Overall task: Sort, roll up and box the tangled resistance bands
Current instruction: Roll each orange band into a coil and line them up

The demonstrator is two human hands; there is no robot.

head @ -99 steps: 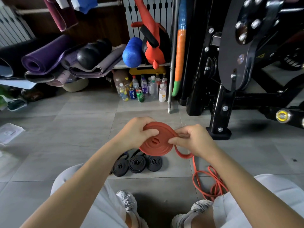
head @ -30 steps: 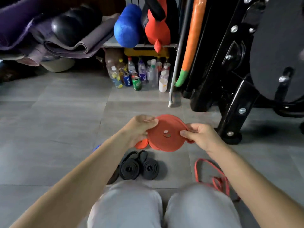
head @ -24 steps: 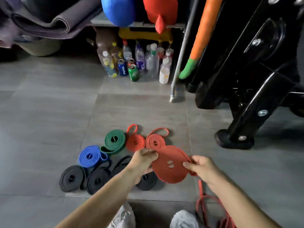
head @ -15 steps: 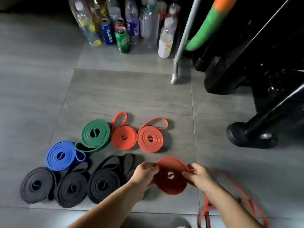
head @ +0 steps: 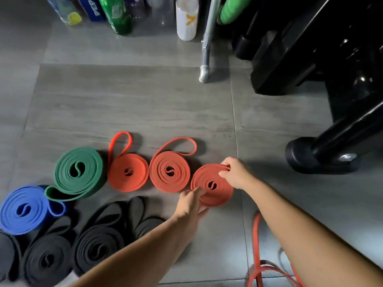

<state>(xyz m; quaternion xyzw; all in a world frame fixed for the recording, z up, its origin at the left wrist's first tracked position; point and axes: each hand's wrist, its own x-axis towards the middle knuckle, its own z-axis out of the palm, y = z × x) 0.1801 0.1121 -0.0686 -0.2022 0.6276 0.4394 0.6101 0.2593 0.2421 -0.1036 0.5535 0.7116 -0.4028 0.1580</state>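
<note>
On the grey floor [head: 145, 104] my left grip [head: 190, 204] and right grip [head: 236, 172], both pinching the red coil [head: 219, 195], should release slowly, keeping it flat.

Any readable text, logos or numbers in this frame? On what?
"peps": white letters on the blue can, cut off at the frame edge.
"Y": yellow mark on the white bottle.
Green can: print too blurred to read.
Rolled bands: no markings visible.
</note>
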